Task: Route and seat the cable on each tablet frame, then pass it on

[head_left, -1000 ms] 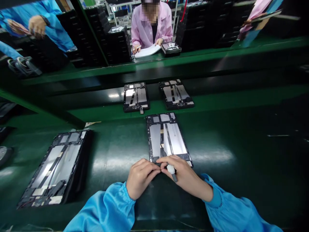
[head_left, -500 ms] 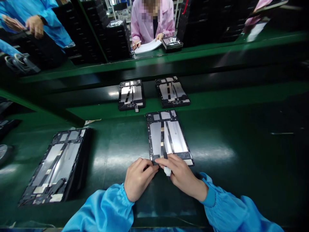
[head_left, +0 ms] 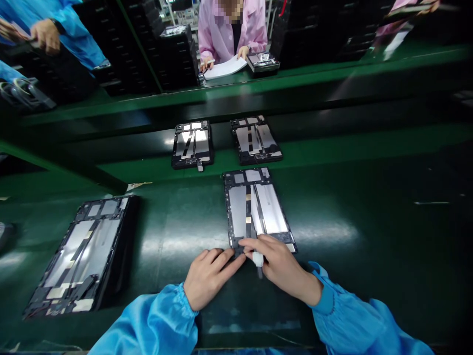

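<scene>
- The left hand (head_left: 210,278) lies with its fingers close together, not gripping, the fingertips (head_left: 238,259) pressing on the near edge of a tablet frame (head_left: 254,212). The frame lies flat at the near middle of the green bench mat (head_left: 343,291).
- The right hand (head_left: 284,266) pinches a white-handled tool (head_left: 257,259) against the same edge, its dark tip pointing toward the near side. The fingers hide exactly where it meets the frame.
- A slip of that tip, from too much force, could scratch the silver plates (head_left: 238,212) or tear a black strip (head_left: 251,222).
- If the left hand's pressure eases, the frame could slide on the smooth mat.
- A hard shove could knock it into the far frame (head_left: 254,140) just beyond, or a sideways one toward the left frame (head_left: 83,256).
</scene>
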### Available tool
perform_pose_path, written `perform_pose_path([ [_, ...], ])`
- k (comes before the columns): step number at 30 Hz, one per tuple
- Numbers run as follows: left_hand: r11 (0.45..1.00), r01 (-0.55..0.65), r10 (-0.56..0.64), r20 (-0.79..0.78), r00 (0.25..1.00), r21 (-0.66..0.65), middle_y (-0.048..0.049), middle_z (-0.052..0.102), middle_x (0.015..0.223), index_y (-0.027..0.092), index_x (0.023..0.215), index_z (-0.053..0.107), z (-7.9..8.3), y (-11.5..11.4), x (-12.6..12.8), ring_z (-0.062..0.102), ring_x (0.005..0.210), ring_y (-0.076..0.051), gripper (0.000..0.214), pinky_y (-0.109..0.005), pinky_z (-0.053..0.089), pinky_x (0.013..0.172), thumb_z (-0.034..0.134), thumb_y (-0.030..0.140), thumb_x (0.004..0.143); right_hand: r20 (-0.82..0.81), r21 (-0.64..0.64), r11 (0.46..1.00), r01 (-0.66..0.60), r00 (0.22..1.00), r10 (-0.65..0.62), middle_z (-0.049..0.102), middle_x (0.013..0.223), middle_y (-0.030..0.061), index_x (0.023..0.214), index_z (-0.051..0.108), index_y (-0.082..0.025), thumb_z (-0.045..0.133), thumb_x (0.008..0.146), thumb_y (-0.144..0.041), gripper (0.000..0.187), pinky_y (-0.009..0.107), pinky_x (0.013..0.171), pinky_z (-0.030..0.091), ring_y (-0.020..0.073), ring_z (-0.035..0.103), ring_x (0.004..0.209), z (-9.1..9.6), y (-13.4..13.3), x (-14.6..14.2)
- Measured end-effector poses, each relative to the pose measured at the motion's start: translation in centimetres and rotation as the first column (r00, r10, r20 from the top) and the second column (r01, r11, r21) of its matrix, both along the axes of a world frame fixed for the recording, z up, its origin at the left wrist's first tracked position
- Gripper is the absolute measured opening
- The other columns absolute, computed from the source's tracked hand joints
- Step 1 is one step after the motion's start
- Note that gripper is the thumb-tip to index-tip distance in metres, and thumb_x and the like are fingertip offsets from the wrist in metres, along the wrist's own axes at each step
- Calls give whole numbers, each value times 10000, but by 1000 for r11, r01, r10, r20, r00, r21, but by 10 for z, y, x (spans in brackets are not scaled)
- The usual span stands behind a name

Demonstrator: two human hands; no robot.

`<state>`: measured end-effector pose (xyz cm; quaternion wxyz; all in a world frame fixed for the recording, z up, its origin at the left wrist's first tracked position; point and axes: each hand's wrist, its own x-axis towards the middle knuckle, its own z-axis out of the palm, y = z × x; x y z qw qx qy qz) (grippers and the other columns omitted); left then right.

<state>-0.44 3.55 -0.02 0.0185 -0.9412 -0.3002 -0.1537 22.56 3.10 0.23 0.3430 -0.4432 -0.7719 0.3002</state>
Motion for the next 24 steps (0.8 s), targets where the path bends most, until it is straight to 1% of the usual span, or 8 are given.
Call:
perform_pose_path([
  [3, 999, -34, 34, -9, 999, -34, -80, 639, 1114, 212, 1330, 520, -3, -3, 4, 586, 866, -179, 367, -303, 475, 732, 311, 163, 1031, -135, -71, 996, 47, 989, -57, 693, 837, 49, 1228, 636, -260, 491, 983, -225, 287, 350, 720, 566, 210, 657, 765, 9, -7, 10],
  [5, 996, -56, 56, 3, 998, -68, -93, 624, 1116, 198, 1319, 523, -5, -4, 6, 584, 874, -187, 361, -312, 483, 730, 321, 148, 1023, -216, -175, 982, 77, 970, -115, 674, 831, 40, 1253, 634, -268, 449, 1007, -303, 310, 310, 664, 581, 175, 651, 691, 13, -15, 15],
  [8, 993, -60, 63, 24, 998, -102, -103, 607, 1120, 187, 1307, 528, -6, -6, 8, 582, 892, -199, 345, -327, 495, 727, 347, 146, 1015, -279, -326, 941, 85, 943, -181, 655, 859, 33, 1235, 640, -260, 447, 1005, -339, 311, 255, 549, 579, 130, 630, 592, 13, -27, 18],
  [10, 992, -60, 65, 42, 997, -109, -99, 601, 1117, 189, 1302, 532, -7, -7, 8, 578, 896, -197, 340, -327, 498, 725, 352, 151, 1017, -273, -382, 920, 85, 941, -201, 668, 838, 32, 1191, 631, -230, 475, 991, -324, 271, 251, 541, 579, 132, 640, 589, 11, -32, 17],
  [13, 992, -64, 71, 62, 996, -112, -92, 595, 1120, 196, 1299, 537, -7, -7, 8, 576, 901, -196, 336, -326, 499, 727, 359, 153, 1018, -227, -402, 912, 78, 957, -182, 681, 781, 34, 1091, 625, -203, 503, 969, -294, 195, 254, 556, 568, 157, 665, 639, 7, -33, 14],
  [16, 992, -63, 70, 67, 995, -107, -89, 593, 1127, 201, 1296, 542, -8, -7, 8, 575, 898, -196, 336, -328, 501, 726, 364, 148, 1016, -187, -403, 912, 74, 969, -161, 679, 766, 34, 1036, 633, -198, 506, 958, -286, 173, 254, 549, 547, 163, 665, 646, 6, -31, 14],
  [20, 993, -69, 76, 66, 995, -92, -90, 597, 1115, 208, 1301, 543, -9, -7, 8, 574, 895, -197, 347, -325, 508, 718, 357, 141, 1016, -145, -398, 909, 127, 969, -199, 678, 701, 21, 1010, 642, -195, 502, 957, -298, 182, 264, 542, 536, 162, 656, 595, 5, -29, 20],
  [24, 994, -52, 60, 77, 995, -95, -89, 603, 1136, 219, 1316, 542, -9, -4, 5, 580, 939, -199, 362, -335, 522, 759, 368, 128, 1012, -135, -379, 905, 194, 956, -261, 666, 668, 12, 968, 651, -194, 511, 953, -297, 175, 260, 512, 531, 151, 641, 538, 3, -29, 30],
])
